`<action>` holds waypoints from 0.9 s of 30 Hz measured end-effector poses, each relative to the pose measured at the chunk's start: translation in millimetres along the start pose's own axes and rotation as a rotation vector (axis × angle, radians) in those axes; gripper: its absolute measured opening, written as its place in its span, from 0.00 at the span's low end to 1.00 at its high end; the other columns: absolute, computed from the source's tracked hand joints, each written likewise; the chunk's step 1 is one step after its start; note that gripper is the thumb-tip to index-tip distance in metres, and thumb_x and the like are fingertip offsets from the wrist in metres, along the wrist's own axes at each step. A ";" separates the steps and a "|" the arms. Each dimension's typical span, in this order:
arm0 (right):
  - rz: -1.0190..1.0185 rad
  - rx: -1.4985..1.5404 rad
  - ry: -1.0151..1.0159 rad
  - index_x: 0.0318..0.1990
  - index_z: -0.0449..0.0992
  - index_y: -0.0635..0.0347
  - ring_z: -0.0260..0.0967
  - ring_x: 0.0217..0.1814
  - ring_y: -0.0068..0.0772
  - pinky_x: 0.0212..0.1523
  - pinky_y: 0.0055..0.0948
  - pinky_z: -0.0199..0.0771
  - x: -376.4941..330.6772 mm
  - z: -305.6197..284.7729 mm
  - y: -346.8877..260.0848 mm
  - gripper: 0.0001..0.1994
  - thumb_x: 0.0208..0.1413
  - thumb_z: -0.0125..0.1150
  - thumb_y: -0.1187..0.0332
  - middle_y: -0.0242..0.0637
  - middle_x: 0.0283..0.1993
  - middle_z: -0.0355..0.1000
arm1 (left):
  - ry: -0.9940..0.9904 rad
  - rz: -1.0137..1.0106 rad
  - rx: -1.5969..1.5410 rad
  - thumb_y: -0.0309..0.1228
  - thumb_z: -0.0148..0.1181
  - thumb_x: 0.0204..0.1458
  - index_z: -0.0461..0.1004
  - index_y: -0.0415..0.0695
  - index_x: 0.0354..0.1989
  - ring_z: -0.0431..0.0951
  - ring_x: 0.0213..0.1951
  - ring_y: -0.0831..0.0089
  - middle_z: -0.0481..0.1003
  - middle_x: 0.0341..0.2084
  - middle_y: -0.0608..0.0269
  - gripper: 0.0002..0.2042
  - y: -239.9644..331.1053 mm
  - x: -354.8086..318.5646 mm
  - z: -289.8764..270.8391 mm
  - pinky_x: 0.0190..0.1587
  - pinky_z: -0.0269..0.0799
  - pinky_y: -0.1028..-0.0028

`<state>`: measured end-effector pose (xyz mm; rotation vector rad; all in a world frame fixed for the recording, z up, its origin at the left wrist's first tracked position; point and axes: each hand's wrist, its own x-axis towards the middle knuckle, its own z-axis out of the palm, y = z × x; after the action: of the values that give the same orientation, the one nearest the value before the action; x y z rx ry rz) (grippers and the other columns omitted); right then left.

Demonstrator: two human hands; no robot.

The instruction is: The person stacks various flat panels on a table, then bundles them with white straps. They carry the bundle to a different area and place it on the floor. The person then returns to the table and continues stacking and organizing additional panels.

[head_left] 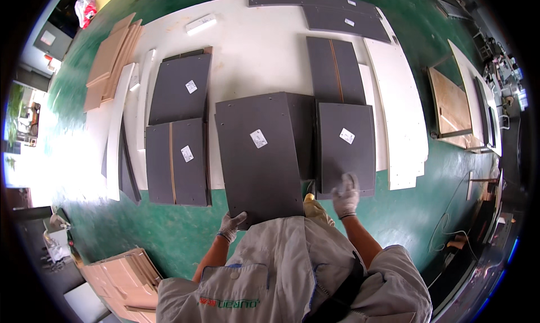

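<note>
My left hand (pixel 230 226), in a pale work glove, grips the lower left corner of a dark grey panel (pixel 260 174). That panel bears a white label and small holes near its corners. It lies tilted, its near edge close to my body, and partly covers another dark panel (pixel 304 134). My right hand (pixel 346 196), also gloved and somewhat blurred, is over the near edge of a labelled dark grey panel stack (pixel 346 160) on the right. Its fingers look stretched out and hold nothing; whether they touch the stack I cannot tell.
On the white table (pixel 247 47) lie more dark panels: a labelled stack (pixel 175 92), a strapped stack (pixel 160 165), another strapped stack (pixel 334 70) and long pieces (pixel 343 19) at the back. White boards (pixel 399 109) run along the right. Cardboard (pixel 121 283) stands on the green floor behind left.
</note>
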<state>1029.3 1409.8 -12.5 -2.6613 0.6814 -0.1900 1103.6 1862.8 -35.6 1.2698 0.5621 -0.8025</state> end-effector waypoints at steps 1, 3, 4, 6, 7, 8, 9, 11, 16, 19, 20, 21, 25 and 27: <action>-0.039 0.043 -0.164 0.66 0.72 0.55 0.66 0.71 0.60 0.71 0.49 0.66 -14.7 9.5 -11.9 0.31 0.54 0.67 0.58 0.57 0.66 0.70 | 0.014 0.028 -0.018 0.32 0.72 0.56 0.74 0.38 0.63 0.80 0.54 0.67 0.80 0.53 0.62 0.26 -8.2 0.2 -3.0 0.60 0.73 0.66; 0.082 0.319 -0.557 0.66 0.72 0.59 0.68 0.68 0.61 0.71 0.46 0.67 -20.6 1.3 -58.9 0.33 0.56 0.70 0.53 0.56 0.62 0.74 | 0.074 0.009 -0.009 0.32 0.73 0.56 0.76 0.38 0.60 0.80 0.52 0.68 0.81 0.52 0.62 0.24 -12.9 1.8 -10.9 0.58 0.75 0.66; 0.098 0.284 -0.665 0.66 0.72 0.61 0.70 0.67 0.59 0.70 0.44 0.68 -23.0 7.5 -71.0 0.34 0.55 0.71 0.53 0.56 0.61 0.75 | 0.074 0.031 -0.006 0.32 0.73 0.55 0.77 0.38 0.60 0.80 0.51 0.68 0.81 0.52 0.63 0.24 -11.7 6.5 -16.5 0.57 0.75 0.66; 0.128 0.223 -0.881 0.66 0.71 0.67 0.74 0.64 0.55 0.68 0.40 0.71 -30.7 19.3 -89.3 0.36 0.54 0.72 0.53 0.56 0.60 0.76 | 0.072 0.022 0.000 0.35 0.74 0.55 0.77 0.38 0.60 0.80 0.51 0.69 0.81 0.50 0.63 0.25 -3.9 14.9 -31.8 0.57 0.75 0.65; 0.178 0.323 -0.936 0.66 0.71 0.69 0.74 0.64 0.51 0.67 0.39 0.71 -28.5 25.1 -96.7 0.37 0.54 0.73 0.52 0.55 0.60 0.76 | 0.066 0.008 0.028 0.35 0.74 0.55 0.77 0.38 0.60 0.80 0.51 0.69 0.81 0.50 0.63 0.25 10.5 14.7 -33.7 0.57 0.75 0.66; 0.233 0.426 -0.987 0.66 0.71 0.70 0.74 0.64 0.48 0.67 0.38 0.71 -23.6 29.5 -101.2 0.38 0.55 0.74 0.51 0.54 0.61 0.76 | 0.057 -0.010 0.057 0.36 0.74 0.55 0.77 0.39 0.59 0.80 0.51 0.70 0.81 0.50 0.64 0.25 33.5 10.3 -27.1 0.57 0.75 0.66; 0.276 0.529 -1.040 0.66 0.71 0.72 0.74 0.64 0.44 0.67 0.37 0.71 -17.3 33.3 -109.4 0.40 0.55 0.75 0.49 0.53 0.62 0.76 | 0.056 -0.022 0.082 0.36 0.75 0.55 0.77 0.39 0.59 0.80 0.50 0.70 0.81 0.50 0.64 0.25 52.8 8.3 -24.3 0.56 0.76 0.66; 0.298 1.064 -0.900 0.64 0.73 0.72 0.75 0.61 0.40 0.64 0.35 0.72 -4.5 49.9 -127.2 0.38 0.55 0.76 0.50 0.49 0.60 0.77 | -0.036 0.059 0.100 0.37 0.75 0.55 0.78 0.40 0.59 0.81 0.50 0.71 0.81 0.50 0.65 0.25 79.7 21.9 -21.1 0.56 0.76 0.66; 0.421 1.228 -0.655 0.55 0.78 0.73 0.75 0.49 0.31 0.54 0.32 0.75 81.1 15.1 -149.8 0.29 0.54 0.78 0.57 0.39 0.48 0.80 | -0.075 0.026 0.137 0.40 0.74 0.56 0.79 0.36 0.55 0.84 0.45 0.68 0.82 0.45 0.60 0.24 150.6 32.7 23.5 0.50 0.81 0.67; 0.421 1.181 -0.606 0.50 0.81 0.72 0.75 0.43 0.28 0.49 0.31 0.75 118.6 -21.3 -137.9 0.25 0.54 0.78 0.59 0.36 0.43 0.80 | -0.119 0.017 0.071 0.39 0.73 0.57 0.79 0.34 0.54 0.84 0.45 0.68 0.83 0.44 0.60 0.23 159.6 43.0 57.6 0.50 0.81 0.67; 0.436 1.202 -0.564 0.50 0.81 0.72 0.74 0.42 0.27 0.49 0.31 0.74 125.6 -28.7 -132.1 0.24 0.54 0.78 0.60 0.35 0.42 0.80 | -0.110 0.019 0.072 0.40 0.72 0.58 0.79 0.35 0.53 0.84 0.44 0.67 0.83 0.43 0.59 0.22 164.1 42.1 75.7 0.49 0.82 0.67; 0.449 1.221 -0.523 0.49 0.82 0.71 0.74 0.41 0.26 0.48 0.30 0.74 133.0 -37.9 -125.5 0.23 0.54 0.77 0.60 0.34 0.41 0.80 | -0.101 0.022 0.071 0.41 0.72 0.58 0.79 0.36 0.52 0.85 0.42 0.67 0.83 0.43 0.59 0.22 167.1 39.2 95.9 0.48 0.83 0.66; 0.500 1.246 -0.412 0.52 0.81 0.72 0.75 0.48 0.28 0.51 0.30 0.75 144.9 -85.0 -96.3 0.19 0.55 0.72 0.70 0.38 0.47 0.80 | -0.232 0.091 0.100 0.38 0.68 0.62 0.77 0.27 0.52 0.84 0.43 0.68 0.82 0.44 0.53 0.22 175.3 45.5 164.3 0.48 0.83 0.66; 0.543 1.400 -0.385 0.56 0.80 0.73 0.77 0.52 0.30 0.57 0.29 0.77 150.8 -104.7 -71.1 0.20 0.58 0.66 0.72 0.41 0.51 0.81 | -0.211 0.019 0.262 0.37 0.68 0.61 0.76 0.26 0.54 0.83 0.45 0.67 0.82 0.45 0.51 0.23 175.7 71.0 198.6 0.50 0.81 0.67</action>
<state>1168.6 1359.0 117.1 -1.0917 0.7080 0.0217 1273.8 1671.0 62.5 1.4046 0.2806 -1.0046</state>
